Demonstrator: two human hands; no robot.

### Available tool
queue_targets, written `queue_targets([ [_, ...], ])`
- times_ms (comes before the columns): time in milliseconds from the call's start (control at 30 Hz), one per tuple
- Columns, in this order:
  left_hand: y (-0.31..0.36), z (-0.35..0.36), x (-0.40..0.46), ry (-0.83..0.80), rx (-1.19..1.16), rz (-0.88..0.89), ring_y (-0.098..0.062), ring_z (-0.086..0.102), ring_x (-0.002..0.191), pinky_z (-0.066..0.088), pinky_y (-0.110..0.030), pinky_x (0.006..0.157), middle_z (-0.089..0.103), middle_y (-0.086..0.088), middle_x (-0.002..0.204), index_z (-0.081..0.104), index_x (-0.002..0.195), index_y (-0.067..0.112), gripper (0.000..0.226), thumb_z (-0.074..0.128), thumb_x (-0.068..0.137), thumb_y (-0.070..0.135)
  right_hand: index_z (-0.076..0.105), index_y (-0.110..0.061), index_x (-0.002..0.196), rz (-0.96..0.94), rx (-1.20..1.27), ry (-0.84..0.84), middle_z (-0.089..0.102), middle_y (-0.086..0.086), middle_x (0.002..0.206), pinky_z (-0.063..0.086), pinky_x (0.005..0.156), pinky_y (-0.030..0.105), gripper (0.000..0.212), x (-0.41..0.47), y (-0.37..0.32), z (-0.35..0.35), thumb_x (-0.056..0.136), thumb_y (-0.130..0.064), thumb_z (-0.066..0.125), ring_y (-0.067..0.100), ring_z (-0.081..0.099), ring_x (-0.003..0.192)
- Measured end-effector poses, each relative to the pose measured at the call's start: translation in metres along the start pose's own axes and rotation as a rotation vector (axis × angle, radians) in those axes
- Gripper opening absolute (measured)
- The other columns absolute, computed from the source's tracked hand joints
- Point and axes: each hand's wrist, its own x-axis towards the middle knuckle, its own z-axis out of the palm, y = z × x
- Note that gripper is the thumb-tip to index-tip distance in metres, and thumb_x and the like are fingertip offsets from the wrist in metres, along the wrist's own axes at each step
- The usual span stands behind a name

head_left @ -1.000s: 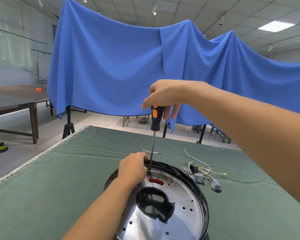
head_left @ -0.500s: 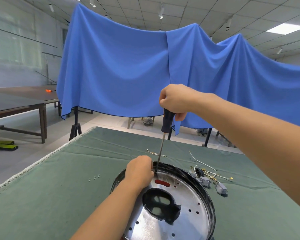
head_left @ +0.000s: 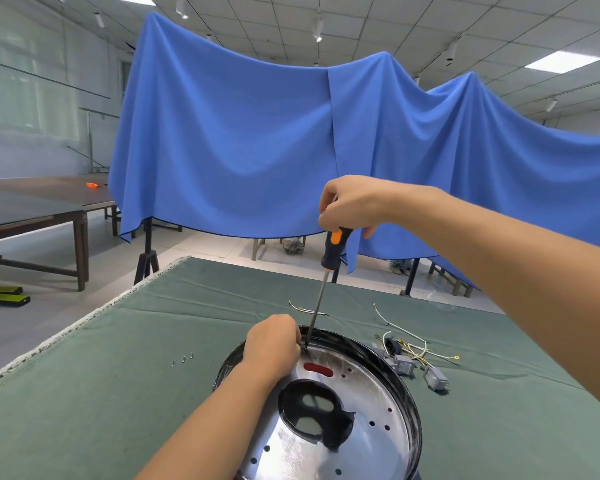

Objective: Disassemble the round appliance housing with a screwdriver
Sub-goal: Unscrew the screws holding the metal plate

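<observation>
The round appliance housing [head_left: 371,403] lies on the green table cloth, a shiny metal plate with holes, a red slot and a large dark opening inside a black rim. My right hand [head_left: 352,204] grips the dark blue and orange handle of a screwdriver [head_left: 321,289] from above. Its shaft slants down to the plate's far left edge. My left hand [head_left: 274,342] rests on the housing's far left rim, fingers curled right at the screwdriver tip. What the fingers pinch there is hidden.
Three small screws [head_left: 182,359] lie on the cloth left of the housing. Loose wires and grey connector blocks [head_left: 406,358] lie to its right, a bent wire [head_left: 307,310] behind it. A blue cloth [head_left: 257,143] hangs beyond the table edge. Wooden tables [head_left: 49,202] stand at left.
My right hand has turned on the handle, so the orange part shows again. The view has shifted right and down. The left hand stays at the tip.
</observation>
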Motion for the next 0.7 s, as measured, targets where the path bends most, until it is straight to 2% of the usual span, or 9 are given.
queue_targets([
  [100,0.0000,0.0000,0.0000,-0.001,0.001,-0.002,-0.021,0.063,0.094,0.049,-0.030,0.081,0.070,-0.001,0.106,0.072,0.103,0.024,0.031,0.052,0.085,0.008,0.056,-0.011,0.088,0.037,-0.079,0.076,0.071,0.005,0.081,0.049,0.048,0.025,0.032,0.0003,0.0053,0.0046,0.091,-0.041,0.048,0.022,0.069,0.059],
  [133,0.0003,-0.0003,-0.0002,-0.001,0.004,-0.002,-0.021,0.063,0.094,0.049,-0.030,0.081,0.070,-0.001,0.106,0.072,0.103,0.024,0.031,0.052,0.085,0.008,0.055,-0.010,0.087,0.042,-0.106,0.107,0.072,0.007,0.082,0.050,0.049,0.026,0.030,0.0013,0.0072,0.0059,0.094,-0.037,0.044,0.024,0.069,0.057],
  [200,0.0003,0.0000,0.0000,0.001,0.003,-0.003,-0.021,0.063,0.094,0.049,-0.031,0.082,0.070,-0.002,0.106,0.072,0.103,0.023,0.031,0.052,0.085,0.008,0.057,-0.006,0.099,0.036,-0.064,0.090,0.071,0.014,0.093,0.051,0.052,0.028,0.021,0.0022,0.0078,0.0059,0.093,-0.018,0.041,0.028,0.069,0.065],
  [300,0.0003,0.0005,0.0002,0.005,-0.003,-0.005,-0.021,0.064,0.094,0.050,-0.030,0.082,0.070,-0.002,0.106,0.072,0.104,0.023,0.031,0.052,0.086,0.007,0.058,-0.006,0.114,-0.008,0.045,-0.007,0.065,0.008,0.093,0.054,0.051,0.026,0.033,-0.0021,0.0056,-0.0002,0.083,-0.009,0.047,0.023,0.062,0.072],
  [400,-0.0004,0.0015,0.0012,0.002,-0.009,-0.011,-0.020,0.064,0.093,0.050,-0.030,0.081,0.070,-0.001,0.105,0.073,0.103,0.023,0.031,0.052,0.086,0.007,0.060,-0.013,0.100,-0.024,0.000,0.045,0.071,0.001,0.085,0.050,0.045,0.022,0.023,-0.0035,0.0084,0.0023,0.082,-0.026,0.056,0.015,0.065,0.052],
  [467,-0.0006,0.0017,0.0012,0.004,-0.006,-0.009,-0.020,0.064,0.092,0.051,-0.030,0.081,0.070,-0.001,0.105,0.073,0.102,0.023,0.031,0.052,0.086,0.007,0.060,-0.012,0.091,-0.021,-0.041,0.135,0.073,0.003,0.080,0.049,0.047,0.022,0.026,-0.0019,0.0095,0.0055,0.088,-0.036,0.051,0.016,0.064,0.044],
  [600,-0.0018,0.0026,0.0017,0.002,-0.004,-0.009,-0.022,0.064,0.093,0.052,-0.032,0.082,0.070,-0.002,0.104,0.073,0.101,0.023,0.031,0.052,0.085,0.007,0.059,-0.008,0.110,-0.034,0.026,0.099,0.068,0.009,0.101,0.055,0.055,0.026,0.029,-0.0006,0.0073,0.0052,0.084,-0.015,0.047,0.024,0.066,0.075],
  [633,-0.0021,0.0028,0.0021,0.000,-0.004,-0.009,-0.022,0.064,0.093,0.052,-0.032,0.082,0.070,-0.002,0.104,0.073,0.101,0.023,0.031,0.053,0.085,0.006,0.059,-0.008,0.111,-0.036,0.041,0.074,0.067,0.009,0.104,0.055,0.054,0.026,0.031,-0.0014,0.0063,0.0044,0.082,-0.015,0.050,0.023,0.064,0.078],
  [700,-0.0025,0.0031,0.0027,-0.001,-0.005,-0.009,-0.022,0.064,0.093,0.051,-0.032,0.082,0.070,-0.002,0.104,0.073,0.101,0.023,0.032,0.053,0.084,0.006,0.059,-0.012,0.104,-0.024,0.002,0.082,0.070,0.006,0.092,0.053,0.050,0.026,0.028,-0.0026,0.0064,0.0054,0.082,-0.029,0.055,0.019,0.066,0.072],
])
